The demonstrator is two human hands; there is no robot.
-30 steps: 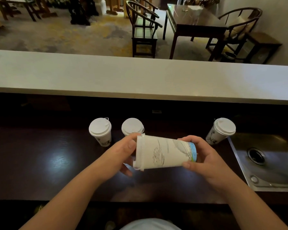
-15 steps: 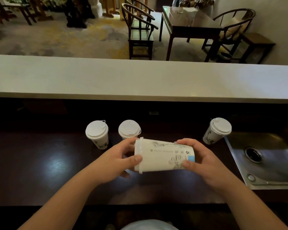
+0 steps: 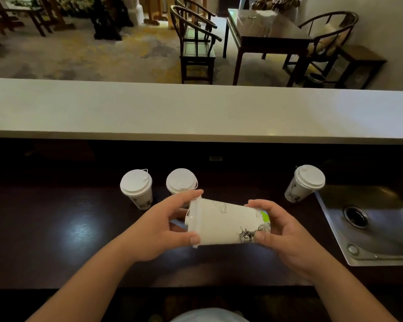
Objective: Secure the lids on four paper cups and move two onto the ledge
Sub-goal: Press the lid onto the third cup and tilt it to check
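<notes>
Sideways is how the paper cup (image 3: 228, 223) lies now, held in the air just above the dark counter (image 3: 56, 228) between both hands, and that seems deliberate: with the cup on its side, the lid (image 3: 192, 223) faces the left hand (image 3: 163, 226) squarely, so it can be pushed on against the other hand's hold. The left hand's thumb and fingers curl round the lid's rim, thumb on the near edge and fingers over the far edge. The right hand (image 3: 282, 231) wraps the cup's narrow bottom end, fingers over the top and thumb pressed on the near side, which braces the cup. Judging by this, the lid is being seated or checked on the 4th cup. Behind the hands, 3 other cups stand upright with lids on: 1 at the left (image 3: 137, 188), 1 just beside it (image 3: 181, 182) and partly hidden by the left hand, and 1 well apart to the right (image 3: 305, 183), near the steel sink (image 3: 370, 228). The pale ledge (image 3: 196, 110) above the counter holds no cups, so moving 2 of them up is not yet done.
</notes>
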